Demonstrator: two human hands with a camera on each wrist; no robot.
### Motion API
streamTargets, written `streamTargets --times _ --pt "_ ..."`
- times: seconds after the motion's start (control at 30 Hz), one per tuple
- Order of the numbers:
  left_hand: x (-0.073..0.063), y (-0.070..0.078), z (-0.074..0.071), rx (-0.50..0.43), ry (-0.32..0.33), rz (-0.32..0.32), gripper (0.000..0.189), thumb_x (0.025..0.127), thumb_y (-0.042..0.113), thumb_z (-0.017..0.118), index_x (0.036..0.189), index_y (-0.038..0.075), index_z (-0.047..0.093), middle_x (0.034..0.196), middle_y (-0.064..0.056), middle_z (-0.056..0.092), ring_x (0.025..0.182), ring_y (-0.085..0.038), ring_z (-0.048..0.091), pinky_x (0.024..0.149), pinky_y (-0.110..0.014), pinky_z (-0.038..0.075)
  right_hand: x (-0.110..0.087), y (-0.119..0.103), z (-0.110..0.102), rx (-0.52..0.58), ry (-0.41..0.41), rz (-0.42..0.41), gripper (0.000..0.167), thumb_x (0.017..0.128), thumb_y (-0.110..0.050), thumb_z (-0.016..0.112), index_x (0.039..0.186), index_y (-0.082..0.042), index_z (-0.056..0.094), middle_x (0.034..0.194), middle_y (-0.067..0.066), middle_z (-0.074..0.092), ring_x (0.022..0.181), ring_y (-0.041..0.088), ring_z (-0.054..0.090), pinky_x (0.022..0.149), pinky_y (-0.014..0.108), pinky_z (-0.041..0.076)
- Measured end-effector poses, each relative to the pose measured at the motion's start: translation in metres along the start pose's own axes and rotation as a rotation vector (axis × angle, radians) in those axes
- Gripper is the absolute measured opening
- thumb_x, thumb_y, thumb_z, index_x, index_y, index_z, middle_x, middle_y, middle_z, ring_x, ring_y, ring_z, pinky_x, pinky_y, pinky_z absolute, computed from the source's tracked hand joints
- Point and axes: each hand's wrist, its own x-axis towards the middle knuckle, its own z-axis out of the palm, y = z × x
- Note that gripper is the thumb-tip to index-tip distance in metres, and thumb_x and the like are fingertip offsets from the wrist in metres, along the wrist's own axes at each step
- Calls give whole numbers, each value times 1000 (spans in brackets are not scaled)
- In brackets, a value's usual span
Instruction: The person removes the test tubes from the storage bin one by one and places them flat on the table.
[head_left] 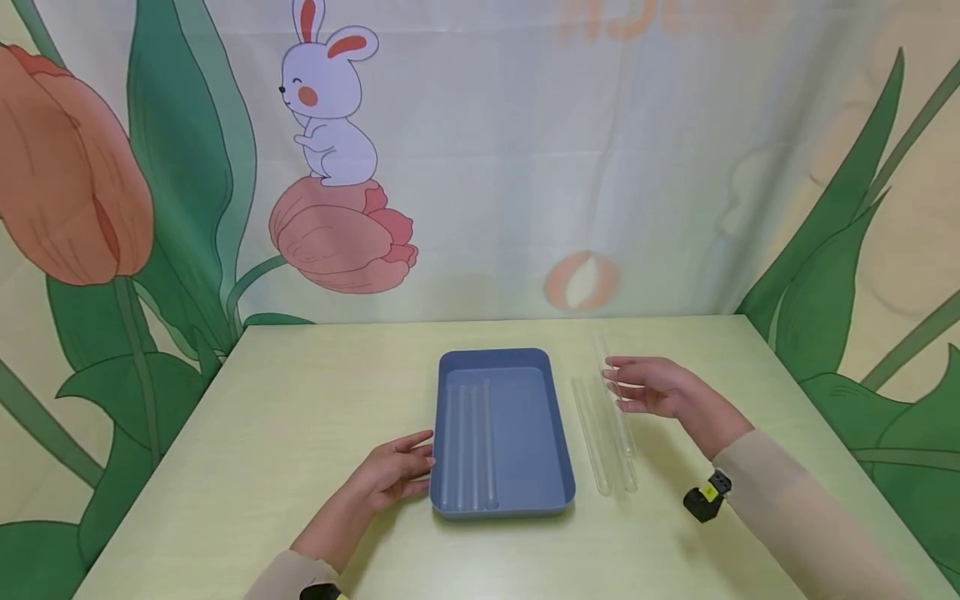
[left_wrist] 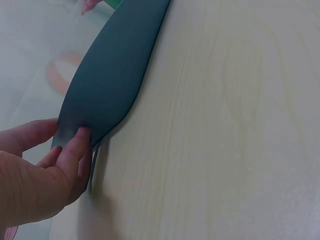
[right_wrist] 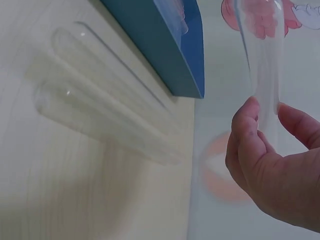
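Note:
A clear test tube is pinched between the thumb and fingers of my right hand, above the table to the right of the tray. Below it, two more clear test tubes lie side by side on the table. The blue rectangular tray holds several similar tubes, lined up lengthwise along its left side. My left hand is at the tray's left side. In the left wrist view, its fingertips touch the tray's outer wall, with the fingers only slightly bent.
The pale wood-grain table extends on both sides of the tray. Behind it hangs a printed cloth with tulips and a rabbit. A black wrist camera sits at the right sleeve.

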Motion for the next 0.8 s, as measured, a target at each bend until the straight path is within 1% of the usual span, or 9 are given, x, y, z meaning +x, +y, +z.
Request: streamTargets --times 0.2,0.43,0.5,0.67,0.8 --pt "0 3 1 1 2 4 64 98 -4 56 158 -4 32 160 -33 36 112 -19 68 89 -33 61 1 8 -12 -16 48 12 60 105 -13 55 159 -2 31 101 -7 67 91 8 65 75 21 61" --pt "-2 3 1 1 4 0 64 97 -5 55 157 -4 32 159 -33 36 108 -17 69 87 -31 60 5 20 -25 -7 38 29 60 105 -11 55 159 0 30 95 -10 69 87 6 65 74 22 61" --pt "-1 3 1 4 5 2 64 97 -5 55 157 -4 33 159 -33 36 108 -17 69 87 -31 61 8 25 -28 -6 48 40 60 105 -10 56 158 1 31 92 -10 68 84 5 65 73 22 60" --pt "0 2 0 -1 0 3 64 98 -4 56 158 -4 32 160 -33 35 108 -17 69 87 -31 61 16 37 -32 -9 106 78 60 104 -11 58 157 1 34 92 -7 67 84 7 64 71 22 60" --pt "0 0 -1 -15 0 -3 64 98 -5 55 158 -4 32 160 -33 35 106 -17 69 87 -32 61 20 45 -35 -32 141 83 59 103 -10 59 156 1 35 93 -4 67 85 9 64 72 22 61"
